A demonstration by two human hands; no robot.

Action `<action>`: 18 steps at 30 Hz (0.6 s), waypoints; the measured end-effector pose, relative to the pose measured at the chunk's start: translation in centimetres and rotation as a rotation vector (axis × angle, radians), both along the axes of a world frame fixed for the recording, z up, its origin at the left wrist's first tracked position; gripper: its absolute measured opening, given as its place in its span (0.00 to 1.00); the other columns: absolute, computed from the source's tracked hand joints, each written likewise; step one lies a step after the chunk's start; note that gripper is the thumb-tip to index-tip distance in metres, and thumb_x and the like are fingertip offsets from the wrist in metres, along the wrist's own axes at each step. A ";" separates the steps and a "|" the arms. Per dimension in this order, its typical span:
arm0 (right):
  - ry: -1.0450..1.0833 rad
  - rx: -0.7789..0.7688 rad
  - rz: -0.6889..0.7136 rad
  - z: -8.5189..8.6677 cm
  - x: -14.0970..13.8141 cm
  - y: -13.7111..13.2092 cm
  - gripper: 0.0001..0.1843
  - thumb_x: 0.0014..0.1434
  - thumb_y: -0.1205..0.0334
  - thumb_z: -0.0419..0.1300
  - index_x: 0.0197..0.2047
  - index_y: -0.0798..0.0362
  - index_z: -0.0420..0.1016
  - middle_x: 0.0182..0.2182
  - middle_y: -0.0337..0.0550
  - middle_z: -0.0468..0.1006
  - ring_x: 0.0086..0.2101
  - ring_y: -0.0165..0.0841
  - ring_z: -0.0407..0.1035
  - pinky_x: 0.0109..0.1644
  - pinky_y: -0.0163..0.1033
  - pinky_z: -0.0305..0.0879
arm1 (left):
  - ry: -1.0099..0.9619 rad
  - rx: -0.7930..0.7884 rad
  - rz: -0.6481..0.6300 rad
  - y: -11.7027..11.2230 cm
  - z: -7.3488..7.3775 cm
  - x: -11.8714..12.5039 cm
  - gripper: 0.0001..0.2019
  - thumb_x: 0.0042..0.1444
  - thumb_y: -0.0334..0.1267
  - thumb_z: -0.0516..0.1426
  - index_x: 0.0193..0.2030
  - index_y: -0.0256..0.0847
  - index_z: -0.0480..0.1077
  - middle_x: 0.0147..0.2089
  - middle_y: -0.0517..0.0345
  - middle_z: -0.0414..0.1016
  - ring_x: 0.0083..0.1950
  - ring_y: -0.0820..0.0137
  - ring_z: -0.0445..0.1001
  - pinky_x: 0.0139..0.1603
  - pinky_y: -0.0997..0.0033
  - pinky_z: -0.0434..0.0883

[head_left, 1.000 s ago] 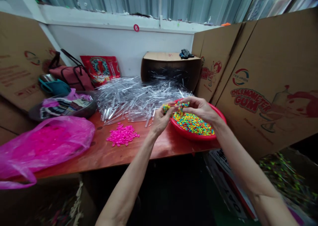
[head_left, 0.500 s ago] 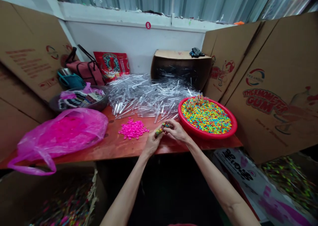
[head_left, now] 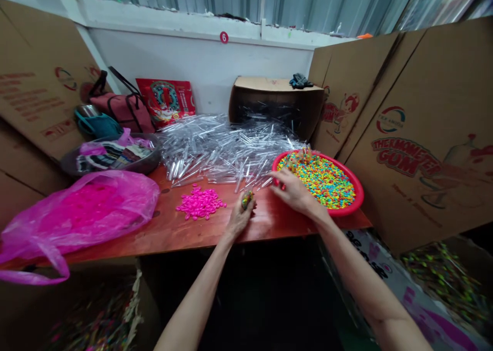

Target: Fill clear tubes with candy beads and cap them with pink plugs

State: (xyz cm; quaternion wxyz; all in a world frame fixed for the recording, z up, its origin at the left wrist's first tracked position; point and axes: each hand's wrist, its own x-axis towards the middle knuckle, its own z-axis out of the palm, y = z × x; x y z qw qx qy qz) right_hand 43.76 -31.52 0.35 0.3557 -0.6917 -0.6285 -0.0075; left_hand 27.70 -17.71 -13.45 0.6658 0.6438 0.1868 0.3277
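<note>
My left hand [head_left: 240, 216] is closed around a small bundle of candy-filled tubes [head_left: 247, 200], held just above the table in front of me. Its colourful end shows; the rest is hidden in the palm. My right hand [head_left: 296, 192] is apart from it, by the near left rim of a red basin [head_left: 360, 199], fingers loosely bent and spread, with nothing seen in them. Small multicoloured candies [head_left: 327, 184] fill the basin, and a few filled tubes [head_left: 301, 159] lie on top at its back left. Pink caps [head_left: 201, 203] form a loose pile left of my left hand.
Clear empty tubes [head_left: 219, 148] are heaped behind, spilling from a cardboard box [head_left: 275, 85]. At left lie a pink plastic bag [head_left: 92, 204] and a grey basin [head_left: 148, 161]. Tall cartons [head_left: 431, 135] wall both sides. The red-brown table [head_left: 185, 233] ends close to my forearms.
My right hand has let go of the bundle and moved right to the basin's rim. My left hand still holds the bundle. The view has shifted slightly right.
</note>
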 end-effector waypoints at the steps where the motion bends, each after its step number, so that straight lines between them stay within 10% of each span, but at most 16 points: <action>1: -0.034 0.045 -0.095 0.9 1.9 -0.2 0.19 0.65 0.64 0.59 0.59 0.48 0.76 0.47 0.49 0.71 0.38 0.37 0.69 0.47 0.45 0.71 | 0.006 -0.019 0.022 0.1 -0.1 0.0 0.27 0.57 0.60 0.62 0.54 0.41 0.70 0.35 0.59 0.74 0.32 0.71 0.75 0.30 0.73 0.74; 5: -0.211 0.003 -0.368 2.8 8.5 -0.1 0.24 0.60 0.58 0.68 0.60 0.49 0.77 0.46 0.49 0.69 0.38 0.40 0.70 0.45 0.48 0.70 | 0.000 -0.022 0.090 0.2 -0.2 0.1 0.26 0.55 0.60 0.64 0.48 0.40 0.71 0.34 0.59 0.75 0.31 0.71 0.75 0.28 0.75 0.73; 18: -0.150 0.017 -0.026 1.5 9.5 1.0 0.09 0.62 0.56 0.68 0.46 0.47 0.84 0.47 0.49 0.72 0.45 0.42 0.71 0.51 0.50 0.72 | -0.072 -0.119 0.067 -0.3 0.2 0.3 0.22 0.56 0.55 0.66 0.44 0.37 0.72 0.34 0.56 0.78 0.31 0.72 0.77 0.31 0.73 0.76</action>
